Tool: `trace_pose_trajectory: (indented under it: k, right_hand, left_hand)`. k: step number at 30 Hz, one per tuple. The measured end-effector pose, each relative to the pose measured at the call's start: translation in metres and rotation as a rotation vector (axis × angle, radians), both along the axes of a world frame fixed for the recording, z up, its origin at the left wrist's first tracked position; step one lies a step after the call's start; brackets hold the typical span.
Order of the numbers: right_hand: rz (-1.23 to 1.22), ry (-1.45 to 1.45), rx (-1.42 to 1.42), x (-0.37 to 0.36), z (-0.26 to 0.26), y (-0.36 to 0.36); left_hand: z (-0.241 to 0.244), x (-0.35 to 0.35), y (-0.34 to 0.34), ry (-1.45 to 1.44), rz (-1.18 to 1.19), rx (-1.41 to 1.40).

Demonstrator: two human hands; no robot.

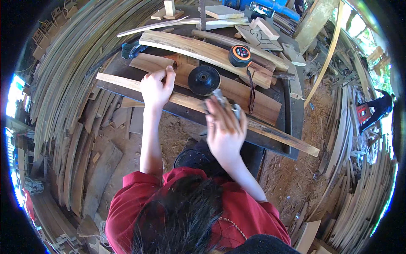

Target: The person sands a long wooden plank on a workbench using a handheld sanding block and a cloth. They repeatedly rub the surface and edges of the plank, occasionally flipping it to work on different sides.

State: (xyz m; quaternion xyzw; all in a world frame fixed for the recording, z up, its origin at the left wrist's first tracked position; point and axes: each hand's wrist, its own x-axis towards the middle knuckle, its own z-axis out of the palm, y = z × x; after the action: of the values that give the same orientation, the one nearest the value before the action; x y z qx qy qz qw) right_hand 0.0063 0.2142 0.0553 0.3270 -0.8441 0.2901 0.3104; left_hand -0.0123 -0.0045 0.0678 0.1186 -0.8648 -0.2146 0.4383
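Note:
A long narrow wooden strip [279, 132] lies slantwise along the near side of a dark work table [190, 115]. My left hand [157, 83] is closed over the strip left of its middle, the thumb pointing away from me. My right hand [225, 128] is over the strip further right, its fingers around a silver metal tool [235, 109]. Motion blur and the fingers hide what kind of tool it is. Just beyond sits a round black disc [203, 79] with a centre hole, over a flat brown board [265, 106].
A tape measure [240, 56] with a wrist strap rests on a thick curved plank [199, 52]. A hammer [283, 75] lies to its right. Offcuts [261, 33] and a phone [261, 9] are at the back. Stacked wooden strips [73, 70] rise on the left; more [358, 197] lie right.

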Motion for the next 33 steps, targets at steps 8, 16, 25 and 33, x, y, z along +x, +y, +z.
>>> trace_pose_trajectory:
  k: [8,16,25,33]
  right_hand:
    - [-0.44,0.019,-0.071,-0.011,-0.008,0.094]
    - [-0.012,0.037,0.004,-0.008,-0.009,-0.003]
    - [0.048,0.025,0.034,-0.006,-0.001,-0.009]
    - [-0.381,0.139,-0.036,-0.018,-0.019,0.12]
  left_hand:
    - [0.001,0.001,0.0,0.002,0.032,0.002]
    - [-0.001,-0.004,0.002,0.007,0.028,0.016]
    - [0.0,0.0,0.001,0.014,0.019,0.022]
    - [0.002,0.0,0.002,-0.012,0.039,0.042]
